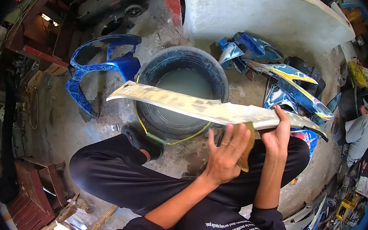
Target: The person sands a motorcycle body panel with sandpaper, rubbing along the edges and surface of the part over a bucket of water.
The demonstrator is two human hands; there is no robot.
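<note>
My left hand (225, 156) holds a folded brown sheet of sandpaper (246, 150) along its right side, just below a long, narrow panel (172, 99). Its fingers are partly spread, with the back of the hand toward me. The panel is cream with yellowish and grey patches, and lies slantwise over a dark bucket (146, 65). My right hand (276, 133) grips the panel near its right end from below, with one digit over the upper edge. Cloudy water (187, 82) stands in the bucket.
A blue frame-like fairing (89, 68) lies left of the bucket. Several painted plastic panels (293, 83) are piled at the right. A pale wall-like slab (264, 16) stands behind. Another person's grey-clad leg (359, 136) shows at far right. Wooden furniture (31, 184) is at lower left.
</note>
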